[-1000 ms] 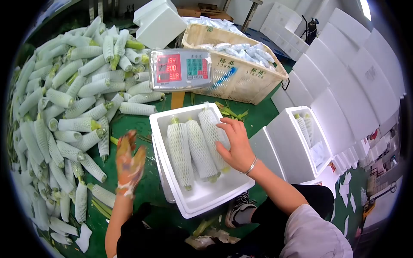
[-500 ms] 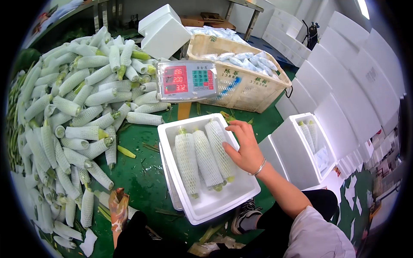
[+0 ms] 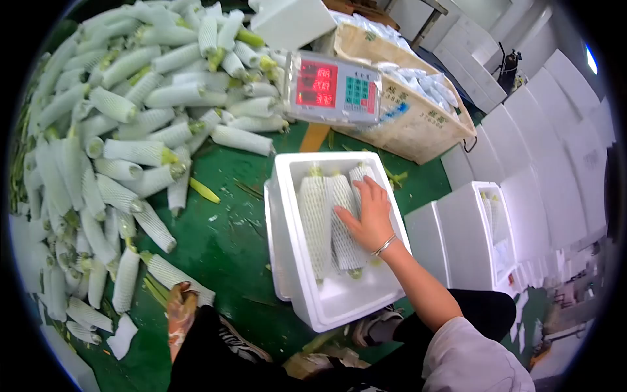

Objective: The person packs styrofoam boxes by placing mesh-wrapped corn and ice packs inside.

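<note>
Inside a white foam box (image 3: 336, 307) lie three long pale-green vegetables in white foam-net sleeves, the left one (image 3: 315, 222) in plain view. My right hand (image 3: 371, 215), with a bracelet at the wrist, rests over the rightmost netted vegetable (image 3: 360, 172), fingers and thumb spread. That hand partly hides the right and middle vegetables. At the lower left, my left hand (image 3: 183, 297), below a patterned covering, is beside a netted vegetable (image 3: 173, 277) on the floor. Its fingers are small and blurred, so their grip is unclear.
A large heap of netted vegetables (image 3: 124, 130) fills the left. Behind the box stand a scale display (image 3: 333, 90) with red digits and a cream crate (image 3: 405, 134) of bagged packs. Another foam box (image 3: 467, 228) and stacked white foam boxes (image 3: 542, 144) occupy the right.
My view has shifted, so the scene sits higher and further right. My right hand has moved from the box's right rim onto the rightmost vegetable. More of my left hand shows now.
</note>
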Available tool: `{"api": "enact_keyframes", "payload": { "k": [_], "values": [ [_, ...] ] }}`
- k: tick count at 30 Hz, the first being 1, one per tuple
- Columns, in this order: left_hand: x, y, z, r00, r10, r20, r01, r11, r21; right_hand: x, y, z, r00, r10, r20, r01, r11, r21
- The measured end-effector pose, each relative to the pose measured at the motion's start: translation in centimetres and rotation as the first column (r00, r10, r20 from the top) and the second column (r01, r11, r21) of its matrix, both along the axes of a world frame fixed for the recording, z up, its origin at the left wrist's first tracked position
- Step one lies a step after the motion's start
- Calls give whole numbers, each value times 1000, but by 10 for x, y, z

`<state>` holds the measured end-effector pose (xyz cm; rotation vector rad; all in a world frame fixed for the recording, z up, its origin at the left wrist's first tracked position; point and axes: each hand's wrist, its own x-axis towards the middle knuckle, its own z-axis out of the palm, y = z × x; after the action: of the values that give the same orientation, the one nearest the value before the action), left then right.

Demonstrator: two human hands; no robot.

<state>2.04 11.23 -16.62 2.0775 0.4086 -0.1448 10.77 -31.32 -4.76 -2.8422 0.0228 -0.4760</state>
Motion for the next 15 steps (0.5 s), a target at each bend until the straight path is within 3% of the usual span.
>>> {"api": "enact_keyframes", "payload": {
  "k": [1,3,4,7,8,11,12,14,15],
  "values": [
    [-6,12,-26,990,118,-71,-135,940,-313,-4,-3,-1,999,46,24,-47,999,28],
    [-10,31,-30,999,-41,-23,36,979,-199,-18,-12,11,998,-28,-47,30,999,33],
    [-12,37,-40,999,-5,-32,-3,971,-239,-25,-14,15,994,-73,-78,76,997,31],
    [-14,41,-80,993,92,-72,-115,887,-447,-42,-8,3,981,-79,-176,38,973,-227],
    [-13,39,-87,985,136,-104,-171,815,-553,-45,-2,-6,991,-38,-128,15,984,-178],
    [-6,30,-104,979,200,-48,-176,693,-699,-54,1,-2,970,-82,-227,78,997,-24],
    [2,13,-90,984,173,51,-94,735,-672,-57,-7,-9,957,-96,-276,117,991,61],
    [18,-8,-46,990,6,140,69,851,-521,-73,2,-8,977,-101,-190,99,995,-17],
    [22,-12,-43,986,-1,167,95,828,-553,-74,7,-5,986,-95,-137,89,995,-52]
  ]
}}
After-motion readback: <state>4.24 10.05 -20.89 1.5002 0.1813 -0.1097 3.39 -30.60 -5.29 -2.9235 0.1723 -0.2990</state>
